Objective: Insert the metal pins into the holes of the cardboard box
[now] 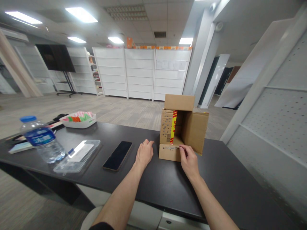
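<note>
A cardboard box (183, 127) lies on its side on the dark desk, its opening toward me and its flaps spread. Small silvery dots show on its left flap and in a row along the lower flap (169, 153). My right hand (190, 161) has thumb and forefinger pinched at the end of that row; whatever lies between the fingertips is too small to make out. Left of the box, my left hand (144, 153) rests on the desk with fingers loosely bent and the forefinger apart. I see nothing held in it. A black phone (118, 156) lies beside it.
On the left stand a water bottle (42, 140) and a flat clear plastic case (78, 156). A white basket (79, 120) with colourful contents sits behind them. To the right rises a white perforated panel (283, 118). White shelving (140, 73) lines the far side.
</note>
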The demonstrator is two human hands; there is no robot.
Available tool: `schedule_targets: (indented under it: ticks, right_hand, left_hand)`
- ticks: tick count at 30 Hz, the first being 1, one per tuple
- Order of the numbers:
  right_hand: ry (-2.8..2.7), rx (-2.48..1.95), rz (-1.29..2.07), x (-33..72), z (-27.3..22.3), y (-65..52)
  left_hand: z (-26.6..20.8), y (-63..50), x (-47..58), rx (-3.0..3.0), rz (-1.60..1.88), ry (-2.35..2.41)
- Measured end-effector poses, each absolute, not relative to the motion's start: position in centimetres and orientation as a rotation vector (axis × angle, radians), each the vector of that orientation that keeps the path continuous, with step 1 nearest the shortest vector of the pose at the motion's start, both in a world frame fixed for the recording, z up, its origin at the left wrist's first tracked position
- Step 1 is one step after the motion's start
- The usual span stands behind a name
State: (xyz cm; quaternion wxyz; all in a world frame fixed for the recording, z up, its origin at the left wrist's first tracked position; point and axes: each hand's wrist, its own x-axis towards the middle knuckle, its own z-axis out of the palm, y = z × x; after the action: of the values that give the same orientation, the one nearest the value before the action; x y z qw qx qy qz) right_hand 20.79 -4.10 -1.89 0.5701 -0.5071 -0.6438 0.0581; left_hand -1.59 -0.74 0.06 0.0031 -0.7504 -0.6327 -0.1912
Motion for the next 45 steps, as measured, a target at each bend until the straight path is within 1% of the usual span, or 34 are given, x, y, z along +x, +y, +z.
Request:
schedule_targets:
  ticks: [16,45]
  right_hand:
    - [-1.55,-1.244,0.062,20.84,-2.17,-3.9]
    - [-1.587,-1.27,0.07,20.92,-2.52,-3.95]
  left_hand:
    - [-0.15,-0.63,-1.69,-2.354,-0.591,-1.966]
    - [-0.6,-0.45,-1.8,-2.327,-0.616,-1.912]
